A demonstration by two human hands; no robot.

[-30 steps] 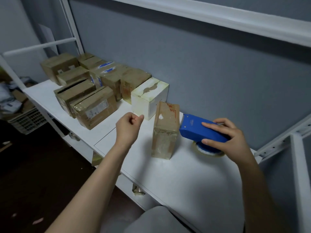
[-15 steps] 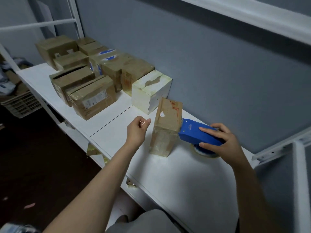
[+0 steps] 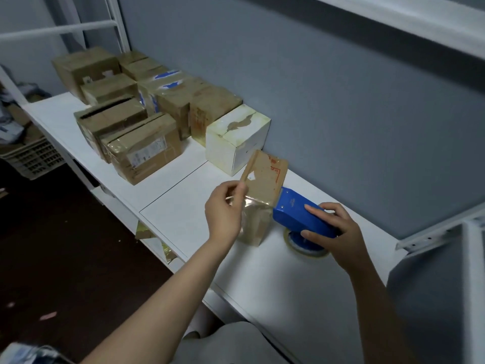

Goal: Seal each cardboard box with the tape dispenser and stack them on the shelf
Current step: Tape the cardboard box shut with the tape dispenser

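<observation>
Cardboard box (image 3: 263, 177), red print unreadable; left grip (image 3: 223, 208) pinches tape (image 3: 256, 204), right grip (image 3: 334, 231) holds dispenser (image 3: 291, 210).

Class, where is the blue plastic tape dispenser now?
Head view, right of centre: the blue plastic tape dispenser sits on the white shelf, gripped by the right hand, its front against the upright brown cardboard box.

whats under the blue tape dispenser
A roll of tape, its yellowish rim lying on the white shelf. The tape dispenser and the right hand cover most of the roll.
</observation>
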